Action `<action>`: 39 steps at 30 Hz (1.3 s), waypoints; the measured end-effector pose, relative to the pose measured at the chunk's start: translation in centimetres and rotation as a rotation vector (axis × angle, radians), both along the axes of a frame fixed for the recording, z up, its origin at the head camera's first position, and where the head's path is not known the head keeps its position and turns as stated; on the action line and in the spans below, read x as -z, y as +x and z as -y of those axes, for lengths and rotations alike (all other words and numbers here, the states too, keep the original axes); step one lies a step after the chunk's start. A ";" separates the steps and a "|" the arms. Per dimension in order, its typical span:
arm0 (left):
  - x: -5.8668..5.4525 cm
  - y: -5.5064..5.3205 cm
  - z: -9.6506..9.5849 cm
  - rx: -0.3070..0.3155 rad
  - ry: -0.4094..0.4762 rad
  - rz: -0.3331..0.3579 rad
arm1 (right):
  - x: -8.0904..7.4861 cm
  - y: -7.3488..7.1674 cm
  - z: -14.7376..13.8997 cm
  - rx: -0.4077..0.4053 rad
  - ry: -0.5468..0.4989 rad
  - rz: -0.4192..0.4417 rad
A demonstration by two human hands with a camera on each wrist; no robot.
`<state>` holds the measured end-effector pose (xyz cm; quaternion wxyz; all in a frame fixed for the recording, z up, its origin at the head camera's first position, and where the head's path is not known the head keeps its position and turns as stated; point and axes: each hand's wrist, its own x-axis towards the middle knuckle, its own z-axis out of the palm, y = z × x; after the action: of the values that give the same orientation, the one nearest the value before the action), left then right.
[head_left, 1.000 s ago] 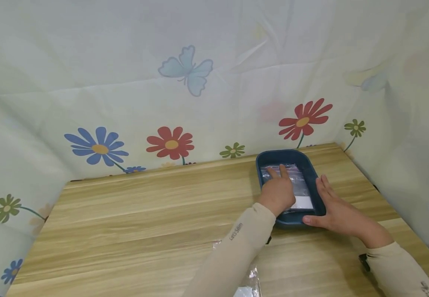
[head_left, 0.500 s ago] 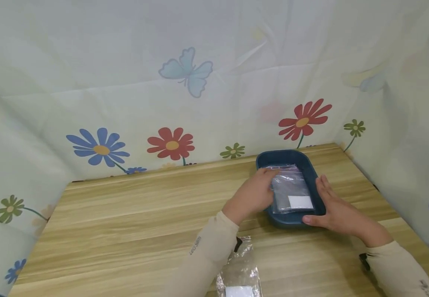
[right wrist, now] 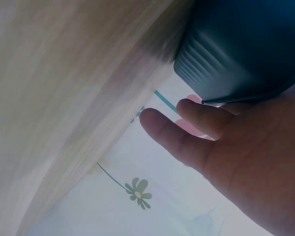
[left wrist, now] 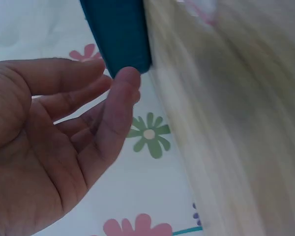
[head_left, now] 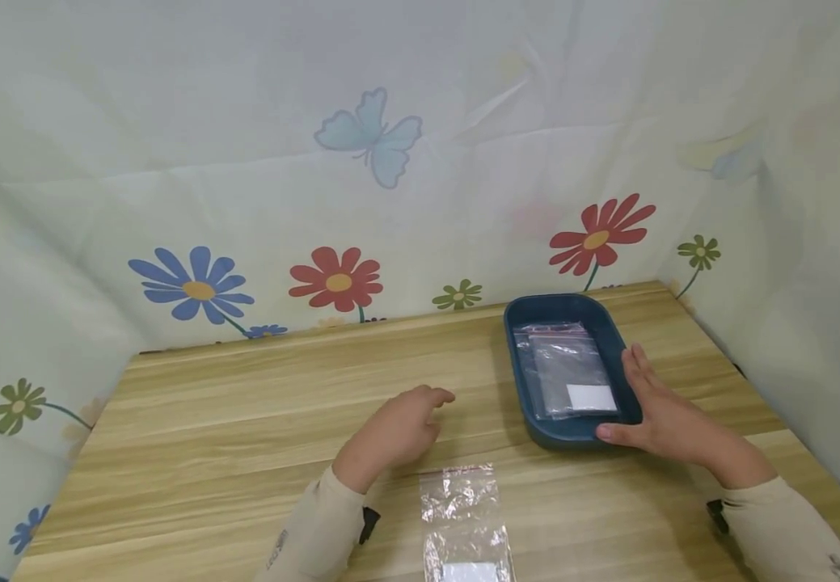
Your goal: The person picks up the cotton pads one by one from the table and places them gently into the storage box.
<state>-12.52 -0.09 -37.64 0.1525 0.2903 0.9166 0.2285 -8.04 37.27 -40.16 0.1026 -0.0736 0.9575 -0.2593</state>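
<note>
My left hand point(head_left: 398, 428) is over the wooden table, left of a dark blue plastic tray point(head_left: 572, 438). Its fingers are loosely bent and hold nothing. Clear zip bags point(head_left: 565, 364) with a white label lie flat inside the tray, one over another. At the tray's near right corner, my right hand point(head_left: 670, 420) rests with fingers along the side and thumb at the front rim. In the right wrist view, the fingers point(right wrist: 177, 135) extend fairly straight under the tray's rim. Another clear zip bag point(head_left: 463, 509) lies on the table by my left forearm, its lower end cut off by the frame.
The wooden table point(head_left: 245, 436) reaches back to a white cloth point(head_left: 245, 186) printed with flowers and a butterfly. Similar cloth hangs at both sides. The tray stands near the table's back right corner.
My left hand has left the bags in the tray and moved left and toward me, uncovering the bag on the table. The right hand has stayed at the tray.
</note>
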 end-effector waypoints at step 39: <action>2.1 2.0 0.8 0.088 -0.033 -0.039 | 0.0 0.0 0.0 0.008 0.022 0.021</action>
<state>-10.50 -0.91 -39.77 0.1492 0.3321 0.9095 0.2007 -8.06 37.31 -40.18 0.1124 -0.0658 0.9594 -0.2501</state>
